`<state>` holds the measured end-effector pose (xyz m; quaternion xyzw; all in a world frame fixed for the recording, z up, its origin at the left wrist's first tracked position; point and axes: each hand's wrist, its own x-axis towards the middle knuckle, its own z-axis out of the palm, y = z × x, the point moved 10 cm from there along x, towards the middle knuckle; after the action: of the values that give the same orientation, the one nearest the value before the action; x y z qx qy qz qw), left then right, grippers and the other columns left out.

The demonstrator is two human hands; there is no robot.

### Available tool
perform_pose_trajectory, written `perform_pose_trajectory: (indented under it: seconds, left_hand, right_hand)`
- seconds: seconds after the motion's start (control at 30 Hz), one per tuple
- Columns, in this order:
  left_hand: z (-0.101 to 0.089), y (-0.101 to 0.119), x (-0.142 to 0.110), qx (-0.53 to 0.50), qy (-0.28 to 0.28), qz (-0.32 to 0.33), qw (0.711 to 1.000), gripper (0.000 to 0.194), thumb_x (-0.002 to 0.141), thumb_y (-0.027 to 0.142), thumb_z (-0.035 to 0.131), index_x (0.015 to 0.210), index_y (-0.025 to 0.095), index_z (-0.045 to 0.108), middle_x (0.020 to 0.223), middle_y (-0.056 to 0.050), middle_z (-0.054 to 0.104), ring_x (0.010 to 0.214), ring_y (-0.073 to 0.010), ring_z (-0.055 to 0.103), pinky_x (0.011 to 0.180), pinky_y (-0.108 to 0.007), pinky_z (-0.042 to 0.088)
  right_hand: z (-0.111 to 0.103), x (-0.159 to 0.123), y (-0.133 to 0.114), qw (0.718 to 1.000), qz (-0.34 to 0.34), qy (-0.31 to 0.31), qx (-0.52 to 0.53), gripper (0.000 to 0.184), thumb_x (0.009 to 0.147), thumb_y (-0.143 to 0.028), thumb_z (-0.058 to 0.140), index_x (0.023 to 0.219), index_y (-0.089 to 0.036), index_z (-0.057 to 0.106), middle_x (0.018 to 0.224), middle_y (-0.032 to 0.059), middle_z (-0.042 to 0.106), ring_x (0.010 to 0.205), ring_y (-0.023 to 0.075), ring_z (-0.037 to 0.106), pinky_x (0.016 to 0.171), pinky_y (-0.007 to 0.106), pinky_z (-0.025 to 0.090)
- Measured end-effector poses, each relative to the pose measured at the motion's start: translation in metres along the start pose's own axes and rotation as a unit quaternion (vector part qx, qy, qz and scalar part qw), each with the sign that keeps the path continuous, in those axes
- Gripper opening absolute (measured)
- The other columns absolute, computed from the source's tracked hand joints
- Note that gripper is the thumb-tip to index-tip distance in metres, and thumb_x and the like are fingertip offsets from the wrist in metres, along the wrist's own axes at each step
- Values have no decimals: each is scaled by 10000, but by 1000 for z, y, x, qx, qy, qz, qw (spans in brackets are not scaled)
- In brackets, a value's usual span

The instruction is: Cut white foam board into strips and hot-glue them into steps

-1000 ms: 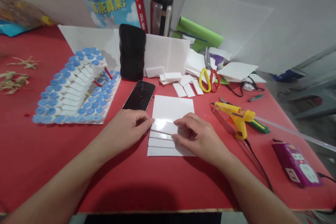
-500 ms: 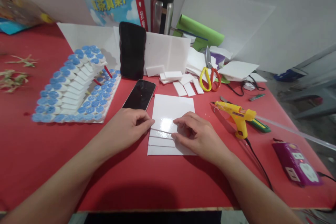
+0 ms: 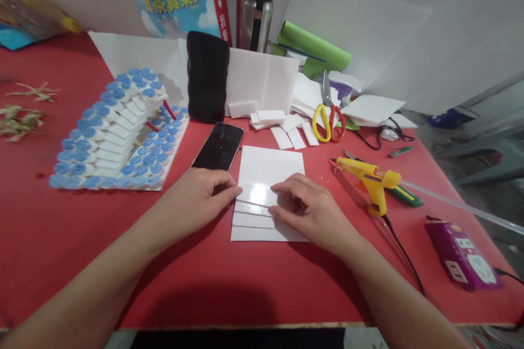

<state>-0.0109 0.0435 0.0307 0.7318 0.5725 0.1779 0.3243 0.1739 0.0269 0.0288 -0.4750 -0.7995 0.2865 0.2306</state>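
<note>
A white foam board (image 3: pixel 272 163) lies flat on the red table, with several narrow white strips (image 3: pixel 252 222) overlapping like steps on its near half. The uppermost white strip (image 3: pixel 254 194) shines under the light. My left hand (image 3: pixel 207 191) is closed, thumb and index finger pressed together at that strip's left end. At its right end, my right hand (image 3: pixel 309 207) curls, thumb below and index finger above the strip's edge. A phone (image 3: pixel 219 147) lies just beyond my left hand. Right of my right hand rests a yellow hot glue gun (image 3: pixel 366 177).
Blue-and-white stepped model (image 3: pixel 110 136) stands left. Loose white pieces (image 3: pixel 289 136) and scissors (image 3: pixel 328 114) lie behind the board. A black upright object (image 3: pixel 208 76) and a steel flask (image 3: pixel 256 11) stand at the back. A utility knife (image 3: pixel 403 194) and purple power strip (image 3: pixel 464 253) are right.
Both hands keep practically the same hold at the strip's ends. The view has shifted very slightly; nothing on the table has visibly moved.
</note>
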Motion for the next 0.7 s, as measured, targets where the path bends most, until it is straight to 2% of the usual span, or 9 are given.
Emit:
perform_pose_trajectory:
  seconds: [0.7]
  left_hand:
    - [2, -3, 2, -14, -9, -8, 1000, 358, 954, 491, 586, 751, 233, 730, 727, 1, 745, 627, -176, 606, 626, -298, 424]
  right_hand:
    - [1, 0, 3, 1000, 2, -3, 3, 232, 945, -293, 750, 1155, -204, 708, 1023, 46, 674, 844, 169, 653, 711, 306, 501]
